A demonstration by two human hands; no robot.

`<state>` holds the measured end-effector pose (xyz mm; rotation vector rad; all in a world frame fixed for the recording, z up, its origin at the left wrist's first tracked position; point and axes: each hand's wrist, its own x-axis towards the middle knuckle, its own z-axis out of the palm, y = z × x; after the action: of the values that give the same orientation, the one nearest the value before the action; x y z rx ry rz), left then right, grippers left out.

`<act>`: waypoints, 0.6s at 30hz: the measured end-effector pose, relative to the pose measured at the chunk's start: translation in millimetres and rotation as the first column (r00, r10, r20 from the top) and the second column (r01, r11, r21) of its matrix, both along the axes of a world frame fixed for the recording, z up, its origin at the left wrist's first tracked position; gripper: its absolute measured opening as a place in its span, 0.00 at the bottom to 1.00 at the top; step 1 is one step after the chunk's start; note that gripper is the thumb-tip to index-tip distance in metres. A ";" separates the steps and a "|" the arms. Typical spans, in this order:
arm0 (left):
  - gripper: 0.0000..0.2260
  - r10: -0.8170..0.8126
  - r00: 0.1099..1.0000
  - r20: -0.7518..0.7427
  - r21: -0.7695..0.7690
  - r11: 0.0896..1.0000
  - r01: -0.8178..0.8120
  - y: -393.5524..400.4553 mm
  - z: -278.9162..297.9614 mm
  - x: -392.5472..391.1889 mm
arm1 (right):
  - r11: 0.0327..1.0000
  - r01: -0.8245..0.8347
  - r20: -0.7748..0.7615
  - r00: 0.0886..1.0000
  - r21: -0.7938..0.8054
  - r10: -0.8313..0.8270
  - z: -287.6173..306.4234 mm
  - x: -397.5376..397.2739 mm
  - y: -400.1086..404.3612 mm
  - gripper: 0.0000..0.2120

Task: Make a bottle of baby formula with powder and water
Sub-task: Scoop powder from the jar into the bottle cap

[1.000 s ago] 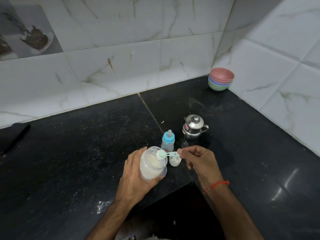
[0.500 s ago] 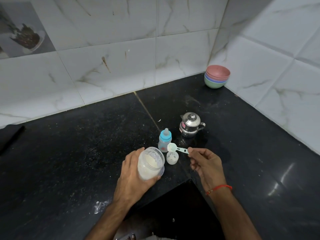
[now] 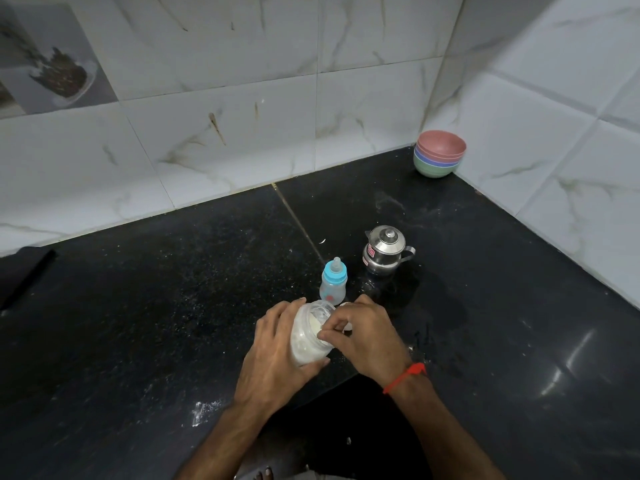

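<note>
My left hand grips a clear jar of white powder, tilted with its open mouth toward the right, just above the black counter. Over the jar's mouth, my right hand has its fingertips pinched together inside the rim. The scoop it holds is hidden under those fingers. Just behind the jar stands a small baby bottle, upright, with its blue collar and teat on. A small white cup peeks out from behind my right hand.
A lidded steel pot stands right of the bottle. Stacked coloured bowls sit in the far corner by the tiled walls. Spilt powder marks the counter near its front edge. A dark flat object lies at far left.
My right hand has brought the scoop back from over the small cup to the jar's mouth. The left hand has kept the jar tilted in place.
</note>
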<state>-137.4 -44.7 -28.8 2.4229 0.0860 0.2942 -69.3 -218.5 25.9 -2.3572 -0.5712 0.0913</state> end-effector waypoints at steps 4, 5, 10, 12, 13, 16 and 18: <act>0.47 0.031 1.000 0.003 -0.019 0.999 -0.031 2.6 4.3 0.5 | 0.938 0.253 -0.242 0.951 0.238 -0.195 5.6 4.7 -7.6 0.04; 0.47 0.035 0.999 0.006 -0.026 0.999 -0.035 3.0 5.4 0.7 | 0.903 0.310 -0.303 0.928 0.296 -0.219 6.4 6.4 -10.2 0.04; 0.47 0.049 0.999 -0.006 -0.051 0.997 -0.050 2.7 7.9 1.9 | 0.740 0.474 -0.506 0.837 0.477 -0.209 11.9 9.8 -18.4 0.05; 0.46 0.050 0.999 -0.006 -0.060 0.997 -0.050 2.3 8.5 2.7 | 0.682 0.526 -0.559 0.804 0.508 -0.204 11.0 10.6 -20.5 0.05; 0.46 0.051 0.999 -0.009 -0.065 0.997 -0.051 2.0 9.4 3.1 | 0.650 0.555 -0.582 0.786 0.519 -0.207 9.3 11.1 -22.2 0.05; 0.46 0.063 0.998 -0.018 -0.095 0.993 -0.064 2.7 12.8 3.2 | 0.560 0.634 -0.646 0.733 0.533 -0.216 1.5 15.1 -31.2 0.04; 0.47 0.066 0.998 -0.025 -0.115 0.991 -0.068 3.4 14.6 2.9 | 0.511 0.666 -0.668 0.712 0.543 -0.218 -5.1 18.2 -39.2 0.03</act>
<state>-134.4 -41.3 -14.2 2.3114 0.1894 0.2860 -51.1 -257.7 20.8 -1.4409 0.3092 0.1963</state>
